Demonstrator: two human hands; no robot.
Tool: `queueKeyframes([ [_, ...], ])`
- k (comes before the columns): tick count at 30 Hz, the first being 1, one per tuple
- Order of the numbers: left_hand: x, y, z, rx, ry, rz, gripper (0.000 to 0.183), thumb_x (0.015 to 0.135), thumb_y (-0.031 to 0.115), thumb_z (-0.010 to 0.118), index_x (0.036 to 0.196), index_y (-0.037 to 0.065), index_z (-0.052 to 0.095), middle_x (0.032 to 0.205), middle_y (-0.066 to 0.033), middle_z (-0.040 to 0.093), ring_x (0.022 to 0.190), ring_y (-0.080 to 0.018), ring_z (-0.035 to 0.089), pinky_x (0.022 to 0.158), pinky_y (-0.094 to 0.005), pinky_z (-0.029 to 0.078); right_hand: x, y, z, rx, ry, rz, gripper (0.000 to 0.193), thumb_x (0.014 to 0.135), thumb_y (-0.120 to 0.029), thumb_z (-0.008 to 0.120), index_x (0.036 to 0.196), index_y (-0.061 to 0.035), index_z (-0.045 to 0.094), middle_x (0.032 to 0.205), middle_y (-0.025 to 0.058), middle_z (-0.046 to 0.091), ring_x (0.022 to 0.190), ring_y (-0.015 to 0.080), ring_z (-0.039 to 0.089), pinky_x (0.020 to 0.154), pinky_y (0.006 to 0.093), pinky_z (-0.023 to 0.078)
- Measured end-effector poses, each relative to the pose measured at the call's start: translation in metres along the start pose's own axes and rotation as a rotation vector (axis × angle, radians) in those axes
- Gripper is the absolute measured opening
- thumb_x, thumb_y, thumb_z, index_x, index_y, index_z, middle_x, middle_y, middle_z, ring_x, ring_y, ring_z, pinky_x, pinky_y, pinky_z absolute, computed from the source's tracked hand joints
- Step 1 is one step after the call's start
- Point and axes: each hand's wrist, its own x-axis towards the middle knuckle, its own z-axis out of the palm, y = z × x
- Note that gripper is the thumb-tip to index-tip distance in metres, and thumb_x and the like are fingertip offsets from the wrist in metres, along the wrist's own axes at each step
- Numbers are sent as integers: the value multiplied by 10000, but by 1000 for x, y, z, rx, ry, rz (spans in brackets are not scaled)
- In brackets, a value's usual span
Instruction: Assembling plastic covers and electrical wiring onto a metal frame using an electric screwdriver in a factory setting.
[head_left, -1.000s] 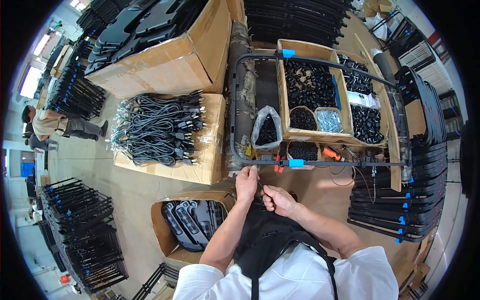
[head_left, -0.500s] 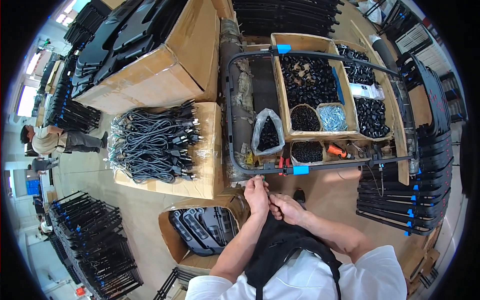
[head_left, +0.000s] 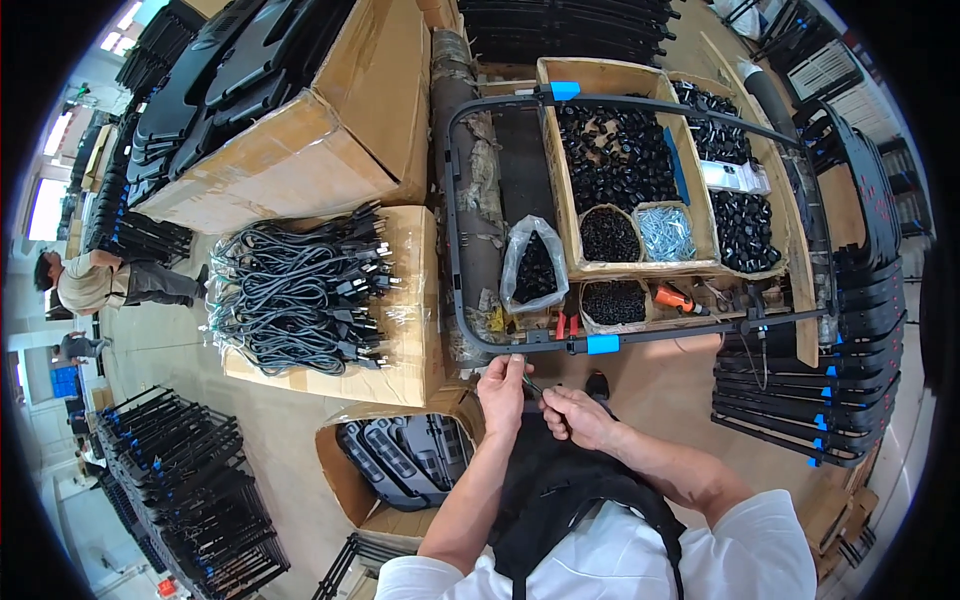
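My left hand (head_left: 502, 398) is closed, thumb and fingers pinched together just below the near bar of a black tubular frame (head_left: 668, 341). My right hand (head_left: 580, 418) is closed too, a little lower and to the right. A thin dark cable (head_left: 534, 386) runs between the two hands; its ends are hidden in my fingers. The frame carries blue tape (head_left: 602, 344) and lies across the bench over the parts boxes. Nearest to my hands on the bench are red-handled pliers (head_left: 567, 325) and a clear bag of black parts (head_left: 534, 266).
A wooden tray (head_left: 560, 215) holds black caps, dark small parts and silver screws (head_left: 665, 233). An orange-handled tool (head_left: 675, 298) lies near it. Bundled power cords (head_left: 300, 290) cover a carton at left. More frames (head_left: 800, 400) stack at right. A person (head_left: 110, 280) stands far left.
My hands have drawn slightly apart, the left one shifting left, and more of the cable shows between them. The whole view has shifted slightly.
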Motion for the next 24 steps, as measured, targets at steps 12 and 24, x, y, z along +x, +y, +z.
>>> queueKeyframes([
  [12,-67,-37,-59,269,-117,135,316,1124,218,533,1342,-8,574,1255,-123,632,1175,-209,602,1064,-343,454,33,-13,25,159,-96,-122,225,1143,-293,507,1114,-89,596,901,22,613,797,187,604,756,367,506],
  [24,-63,-58,-87,-81,-383,-48,325,1166,309,461,1059,56,633,776,56,471,671,-61,420,635,-243,401,-11,-118,89,-1481,381,-400,357,983,-397,637,903,-71,759,845,197,734,831,372,729,742,481,556],
])
